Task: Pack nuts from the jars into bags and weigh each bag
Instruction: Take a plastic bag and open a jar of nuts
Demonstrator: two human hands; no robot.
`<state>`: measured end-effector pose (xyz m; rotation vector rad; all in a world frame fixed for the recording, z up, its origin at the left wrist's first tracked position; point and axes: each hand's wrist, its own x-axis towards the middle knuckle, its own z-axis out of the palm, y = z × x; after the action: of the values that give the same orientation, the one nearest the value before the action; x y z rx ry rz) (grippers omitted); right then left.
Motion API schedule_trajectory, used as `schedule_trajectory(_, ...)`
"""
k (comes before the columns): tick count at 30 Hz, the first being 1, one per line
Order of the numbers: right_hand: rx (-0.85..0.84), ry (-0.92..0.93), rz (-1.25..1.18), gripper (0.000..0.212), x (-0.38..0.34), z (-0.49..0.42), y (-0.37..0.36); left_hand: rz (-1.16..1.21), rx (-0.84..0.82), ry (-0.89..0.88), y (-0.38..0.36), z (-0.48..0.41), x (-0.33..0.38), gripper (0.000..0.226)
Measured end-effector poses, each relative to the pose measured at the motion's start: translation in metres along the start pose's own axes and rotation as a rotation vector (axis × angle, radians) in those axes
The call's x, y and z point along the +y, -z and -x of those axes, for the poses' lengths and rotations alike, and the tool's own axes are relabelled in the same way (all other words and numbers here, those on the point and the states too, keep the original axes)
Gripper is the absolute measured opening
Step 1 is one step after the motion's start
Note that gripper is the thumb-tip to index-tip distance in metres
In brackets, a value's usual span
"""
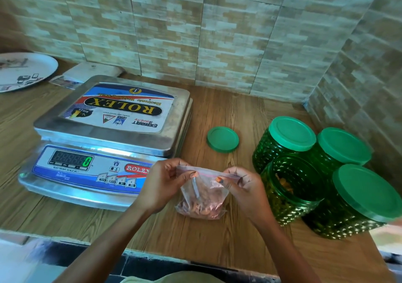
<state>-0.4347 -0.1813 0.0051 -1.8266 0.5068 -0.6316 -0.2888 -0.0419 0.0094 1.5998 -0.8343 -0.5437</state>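
Note:
A small clear zip bag part-filled with nuts rests on the wooden counter in front of me. My left hand pinches the left end of its zip strip. My right hand pinches the right end. A metal electronic scale stands to the left, its platform bare and its display reading 0. To the right, an open green jar holds nuts. Its loose green lid lies flat behind the bag.
Three closed green jars stand at the right: one behind the open jar, one farther right, one at the front. A white plate sits at the far left. Tiled walls close off the back and right.

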Motion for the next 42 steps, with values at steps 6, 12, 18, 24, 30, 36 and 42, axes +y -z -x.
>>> schedule_trajectory(6, -0.03, -0.015, 0.042, 0.02, -0.005, -0.003, 0.001, -0.001, -0.023, 0.002, -0.002, -0.001, 0.009, 0.015)
schedule_trajectory(12, -0.033, 0.061, 0.129, 0.029, -0.011, -0.007, 0.0, 0.015, -0.036, -0.005, -0.004, -0.003, 0.004, 0.016)
schedule_trajectory(18, -0.077, 0.058, 0.177, 0.015, -0.017, -0.011, 0.0, 0.028, -0.06, 0.036, -0.004, -0.004, 0.008, 0.008)
schedule_trajectory(24, -0.122, 0.094, 0.256, 0.007, -0.018, -0.016, -0.002, -0.031, -0.063, -0.012, -0.006, -0.004, 0.008, 0.012)
schedule_trajectory(30, -0.175, 0.133, 0.355, 0.008, -0.028, -0.019, -0.005, -0.102, -0.059, -0.04, -0.005, -0.004, 0.009, 0.016)
schedule_trajectory(36, -0.226, 0.186, 0.519, 0.016, -0.037, -0.02, -0.006, -0.174, -0.017, -0.077, -0.002, 0.0, 0.012, 0.026)
schedule_trajectory(42, -0.181, 0.146, 0.581, 0.019, -0.034, -0.01, -0.003, -0.201, 0.029, -0.069, 0.007, 0.006, 0.011, 0.029)
